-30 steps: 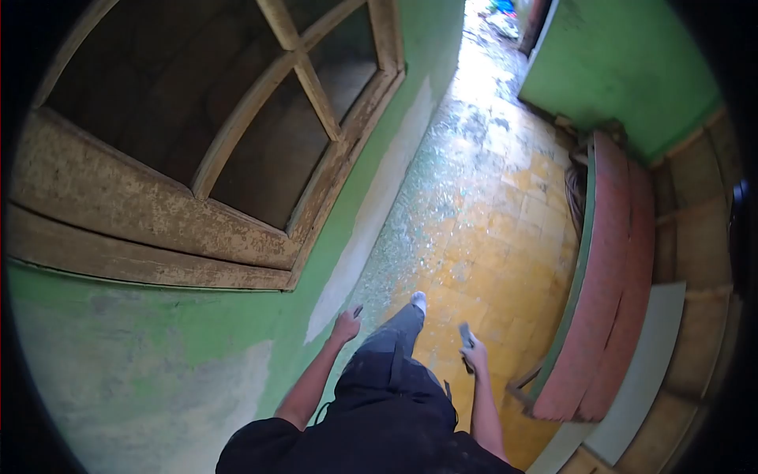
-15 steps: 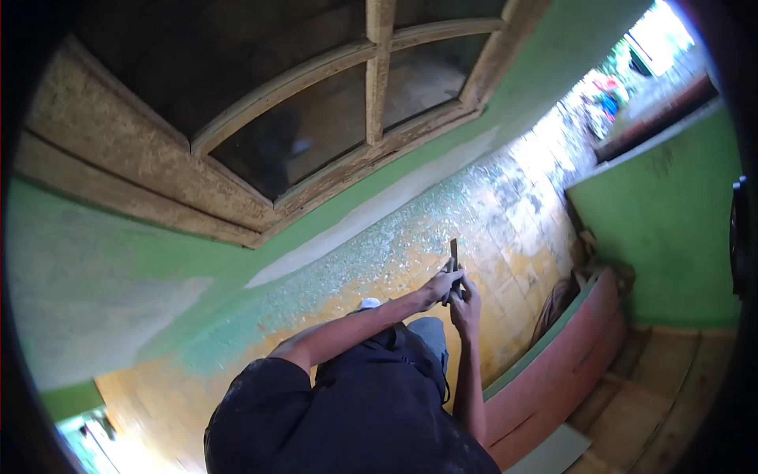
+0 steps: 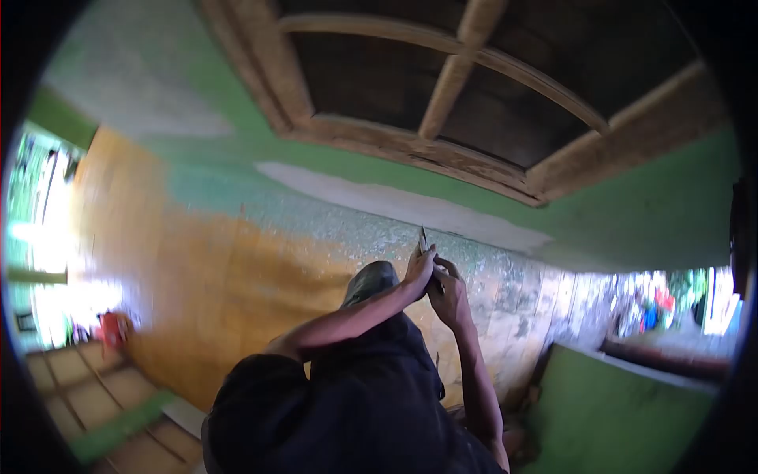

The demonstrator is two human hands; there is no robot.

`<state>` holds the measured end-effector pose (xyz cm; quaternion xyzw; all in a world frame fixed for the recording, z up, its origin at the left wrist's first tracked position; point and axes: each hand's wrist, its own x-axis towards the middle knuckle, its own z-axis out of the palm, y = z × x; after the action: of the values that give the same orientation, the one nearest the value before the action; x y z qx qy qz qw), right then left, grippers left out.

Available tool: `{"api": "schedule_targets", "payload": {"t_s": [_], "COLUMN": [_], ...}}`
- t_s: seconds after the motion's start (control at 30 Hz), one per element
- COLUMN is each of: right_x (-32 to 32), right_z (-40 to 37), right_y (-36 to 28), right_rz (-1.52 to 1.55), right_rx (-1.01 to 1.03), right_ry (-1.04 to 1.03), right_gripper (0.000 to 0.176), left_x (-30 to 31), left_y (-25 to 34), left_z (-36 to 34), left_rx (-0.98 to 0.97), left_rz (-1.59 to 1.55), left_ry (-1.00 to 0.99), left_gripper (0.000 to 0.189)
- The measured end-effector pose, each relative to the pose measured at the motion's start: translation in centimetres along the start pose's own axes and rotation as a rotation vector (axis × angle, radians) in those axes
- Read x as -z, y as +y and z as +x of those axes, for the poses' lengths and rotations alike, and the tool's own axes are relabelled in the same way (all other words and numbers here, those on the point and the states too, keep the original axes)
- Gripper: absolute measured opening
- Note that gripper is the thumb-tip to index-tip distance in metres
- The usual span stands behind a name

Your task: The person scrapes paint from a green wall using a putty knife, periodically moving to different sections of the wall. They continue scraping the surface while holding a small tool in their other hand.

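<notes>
A tool with a narrow, flat blade (image 3: 423, 237) points up and away from me; its exact kind is hard to make out. My left hand (image 3: 420, 270) is closed around it just below the blade. Right beside it, my right hand (image 3: 448, 296) is closed at the tool's lower end, its fingers touching the left hand. The fingers cover the handle. Beyond the blade tip stands the green wall (image 3: 379, 189) with a pale bare patch (image 3: 379, 197).
A wooden-framed window (image 3: 426, 146) with dark panes is above the patch. Light flakes lie on the yellow tiled floor (image 3: 213, 300) along the wall. A low green partition (image 3: 608, 411) stands at right. Far left, a red object (image 3: 113, 328) is near bright openings.
My view has swung round to the right, so the window and wall now lie more squarely ahead. Both hands stay together on the tool, its blade now closer to the wall in view.
</notes>
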<state>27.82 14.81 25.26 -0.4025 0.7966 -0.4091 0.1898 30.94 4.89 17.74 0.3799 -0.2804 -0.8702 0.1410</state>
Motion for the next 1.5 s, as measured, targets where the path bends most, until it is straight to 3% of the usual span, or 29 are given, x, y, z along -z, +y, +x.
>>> {"api": "schedule_targets", "payload": {"t_s": [0.03, 0.07, 0.17, 0.2, 0.27, 0.33, 0.43, 0.47, 0.5, 0.6, 0.63, 0.7, 0.8, 0.87, 1.0, 1.1, 1.2, 1.27, 1.33, 1.43, 1.5], "right_x": [0.5, 0.2, 0.3, -0.2, -1.9, -2.0, -2.7, -2.5, -2.0, -1.4, -1.2, -1.3, -2.6, -4.7, -9.6, -10.5, -10.4, -9.9, -10.5, -10.7, -10.5], "right_z": [0.7, 1.4, 4.5, 5.6, 8.5, 10.3, 13.2, 14.1, 15.0, 18.1, 19.2, 21.3, 23.8, 25.9, 28.5, 27.4, 25.9, 24.5, 23.9, 23.1, 23.1], "right_y": [0.1, 0.0, 1.0, 1.6, 3.3, 3.3, 4.8, 4.4, 3.0, 4.0, 5.3, 7.8, 13.1, 18.1, 29.1, 35.4, 37.9, 38.9, 40.8, 42.2, 42.7], "right_rz": [-0.027, 0.097, -0.017, -0.03, -0.102, -0.049, 0.179, 0.172, 0.128, 0.173, 0.133, 0.059, -0.016, -0.065, -0.082, -0.142, -0.169, -0.236, -0.262, -0.372, -0.3], "right_rx": [0.045, 0.027, 0.155, 0.188, 0.103, -0.063, -0.294, -0.424, -0.448, -0.465, -0.457, -0.463, -0.438, -0.432, -0.576, -0.438, -0.645, -0.713, -0.72, -0.704, -0.702], "right_ry": [-0.059, 0.008, -0.075, -0.057, -0.072, -0.192, -0.429, -0.507, -0.577, -0.635, -0.697, -0.817, -0.995, -1.106, -1.158, -1.158, -1.171, -1.173, -1.193, -1.221, -1.22], "right_gripper": [0.034, 0.029, 0.033, 0.028, 0.024, 0.025, 0.031, 0.032, 0.032, 0.03, 0.03, 0.03, 0.029, 0.029, 0.028, 0.028, 0.028, 0.029, 0.029, 0.029, 0.029], "left_x": [-0.2, 0.4, -1.2, -0.4, 1.1, 2.1, 3.3, 3.1, 2.1, 6.7, 7.8, 10.0, 12.1, 10.2, 14.4, 16.9, 16.8, 15.3, 13.8, 13.8, 16.0], "left_y": [0.2, -1.0, 2.3, 2.1, 1.9, 2.5, 3.3, 3.5, 4.3, -0.4, -1.6, -1.8, -3.7, 0.9, -2.4, -2.1, -4.7, -7.7, -8.6, -7.8, -6.9], "left_z": [-0.2, 1.4, 0.7, 2.3, 6.3, 6.0, 4.9, 3.8, 2.9, 7.4, 6.7, 7.9, 8.4, 6.7, 20.7, 30.7, 35.7, 36.8, 36.5, 36.5, 37.9], "left_rx": [-0.005, -0.07, -0.171, -0.191, -0.128, 0.1, 0.088, -0.001, -0.073, 0.062, -0.284, -0.053, -0.221, -0.188, -0.439, -0.501, -0.558, -0.627, -0.69, -0.599, -0.688], "left_rz": [-0.049, -0.004, -0.057, -0.084, -0.184, -0.298, -0.477, -0.473, -0.47, -0.446, -0.368, -0.314, 0.016, -0.045, 0.084, 0.297, 0.171, 0.225, 0.167, 0.144, 0.25], "left_ry": [0.021, 0.095, 0.06, 0.031, 0.066, 0.075, 0.049, 0.084, 0.203, 0.515, 0.483, 0.691, 0.792, 0.759, 0.79, 0.85, 0.929, 0.798, 0.727, 0.722, 0.857], "left_gripper": [0.016, 0.026, 0.057, 0.081, 0.084, 0.092, 0.09, 0.081, 0.077, 0.077, 0.044, 0.052, 0.071, 0.074, 0.07, 0.071, 0.069, 0.071, 0.074, 0.074, 0.073]}}
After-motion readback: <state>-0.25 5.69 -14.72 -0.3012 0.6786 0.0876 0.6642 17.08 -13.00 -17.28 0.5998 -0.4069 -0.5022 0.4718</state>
